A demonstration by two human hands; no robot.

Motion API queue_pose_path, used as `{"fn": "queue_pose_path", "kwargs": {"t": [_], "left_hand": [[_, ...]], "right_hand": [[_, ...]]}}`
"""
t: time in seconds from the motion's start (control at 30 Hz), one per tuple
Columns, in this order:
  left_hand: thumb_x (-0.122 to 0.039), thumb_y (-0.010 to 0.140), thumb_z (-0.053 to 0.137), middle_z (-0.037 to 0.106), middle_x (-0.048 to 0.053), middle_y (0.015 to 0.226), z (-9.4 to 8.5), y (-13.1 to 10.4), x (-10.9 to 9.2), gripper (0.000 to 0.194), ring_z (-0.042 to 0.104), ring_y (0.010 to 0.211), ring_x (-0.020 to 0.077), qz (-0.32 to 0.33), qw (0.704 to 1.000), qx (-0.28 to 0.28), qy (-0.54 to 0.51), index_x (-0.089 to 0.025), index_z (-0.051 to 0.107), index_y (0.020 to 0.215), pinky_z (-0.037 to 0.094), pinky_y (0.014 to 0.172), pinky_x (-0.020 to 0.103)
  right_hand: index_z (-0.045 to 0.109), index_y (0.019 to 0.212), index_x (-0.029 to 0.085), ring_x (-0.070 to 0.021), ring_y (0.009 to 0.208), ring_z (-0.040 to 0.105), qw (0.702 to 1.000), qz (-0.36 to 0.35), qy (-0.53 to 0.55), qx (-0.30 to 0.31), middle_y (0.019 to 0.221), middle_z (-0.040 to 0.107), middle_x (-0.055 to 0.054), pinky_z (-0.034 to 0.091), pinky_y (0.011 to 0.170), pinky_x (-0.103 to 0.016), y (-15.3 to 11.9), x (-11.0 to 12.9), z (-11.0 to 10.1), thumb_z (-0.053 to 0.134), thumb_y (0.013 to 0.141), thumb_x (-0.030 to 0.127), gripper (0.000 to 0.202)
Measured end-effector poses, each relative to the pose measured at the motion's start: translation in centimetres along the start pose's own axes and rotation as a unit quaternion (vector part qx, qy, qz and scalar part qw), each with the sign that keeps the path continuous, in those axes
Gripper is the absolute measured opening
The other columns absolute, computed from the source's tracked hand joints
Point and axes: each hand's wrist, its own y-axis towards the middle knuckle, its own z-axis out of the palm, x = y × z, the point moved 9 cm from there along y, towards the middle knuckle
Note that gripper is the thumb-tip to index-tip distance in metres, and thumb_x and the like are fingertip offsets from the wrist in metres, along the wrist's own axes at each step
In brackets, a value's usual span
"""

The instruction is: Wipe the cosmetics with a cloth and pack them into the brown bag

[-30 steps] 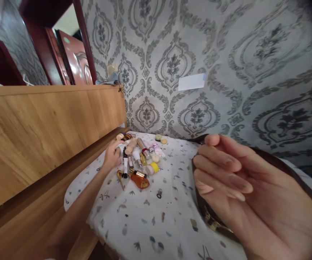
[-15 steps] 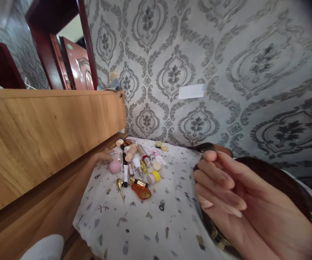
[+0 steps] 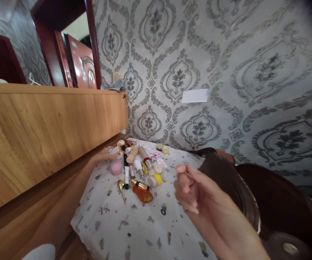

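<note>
My left hand (image 3: 107, 156) reaches to the far left edge of the white patterned cloth (image 3: 145, 234). Its fingers are closed on a small pale container with a gold-coloured edge (image 3: 114, 150). Close by lie a pink round jar (image 3: 116, 167), a beige tube (image 3: 132, 154), a white tube with a black cap (image 3: 127, 177) and several other cosmetics. My right hand (image 3: 199, 198) hovers over the cloth's right side, fingers curled, thumb against the index finger. I see nothing in it. Beside it sits a dark brown bag (image 3: 223, 177) with a zip.
An orange translucent item (image 3: 142, 194) and a gold-coloured piece (image 3: 121, 187) lie at the front of the pile. A yellow-banded jar (image 3: 155, 180) is to their right. The wooden cabinet (image 3: 50, 126) borders the left side. Patterned wallpaper (image 3: 177, 72) rises behind.
My right hand has moved left, from over the brown bag to over the cloth, uncovering more of the bag. My left hand has raised and tilted the small pale container.
</note>
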Motion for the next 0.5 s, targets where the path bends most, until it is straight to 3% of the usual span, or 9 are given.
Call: {"fn": "queue_pose_path", "kwargs": {"t": [0.1, 0.17, 0.3, 0.37, 0.5], "left_hand": [[-0.044, 0.059, 0.08, 0.066, 0.01, 0.116, 1.6, -1.0, -3.2, 0.074, 0.059, 0.11, 0.029, 0.06, 0.996, 0.049, -0.047, -0.015, 0.057, 0.123, 0.046, 0.095, 0.04], [-0.044, 0.061, 0.079, 0.057, 0.01, 0.133, 3.6, -2.3, -5.9, 0.081, 0.051, 0.125, 0.0303, 0.104, 0.989, 0.074, -0.068, -0.018, 0.05, 0.132, 0.039, 0.105, 0.04], [-0.033, 0.057, 0.085, 0.05, 0.01, 0.139, 9.9, -7.2, -11.4, 0.083, 0.04, 0.133, 0.0362, 0.184, 0.972, 0.146, -0.025, -0.021, 0.053, 0.132, 0.03, 0.112, 0.043], [-0.028, 0.064, 0.08, 0.051, 0.008, 0.132, 13.8, -10.4, -13.6, 0.077, 0.046, 0.127, 0.0347, 0.225, 0.952, 0.204, 0.03, -0.025, 0.051, 0.135, 0.035, 0.108, 0.042], [-0.023, 0.067, 0.077, 0.05, 0.008, 0.129, 19.1, -14.3, -15.0, 0.075, 0.052, 0.119, 0.0343, 0.215, 0.933, 0.288, 0.028, -0.03, 0.051, 0.138, 0.044, 0.097, 0.04]], "right_hand": [[0.073, 0.079, 0.014, -0.0056, 0.043, 0.045, 0.999, 0.033, -0.008, -0.012, 0.056, 0.061, 0.001, 0.034, 0.039, -0.015, 1.7, -3.4, -1.5, 0.087, 0.062, 0.036, 0.031], [0.073, 0.085, 0.014, -0.0103, 0.053, 0.059, 0.998, 0.065, -0.007, -0.021, 0.066, 0.069, -0.003, 0.043, 0.047, -0.018, 2.7, -5.9, -3.2, 0.088, 0.063, 0.037, 0.036], [0.069, 0.107, 0.02, -0.019, 0.085, 0.072, 0.995, 0.088, 0.042, -0.037, 0.092, 0.075, -0.007, 0.055, 0.076, -0.029, 3.2, -9.1, -6.8, 0.075, 0.079, 0.048, 0.041], [0.065, 0.116, 0.023, -0.0193, 0.09, 0.071, 0.993, 0.087, 0.081, -0.021, 0.1, 0.075, -0.006, 0.054, 0.085, -0.033, 2.6, -9.8, -7.9, 0.065, 0.087, 0.053, 0.042], [0.056, 0.131, 0.028, -0.0192, 0.095, 0.07, 0.987, 0.089, 0.126, -0.047, 0.118, 0.071, -0.004, 0.054, 0.086, -0.038, 0.4, -10.4, -10.5, 0.048, 0.098, 0.048, 0.039]]}}
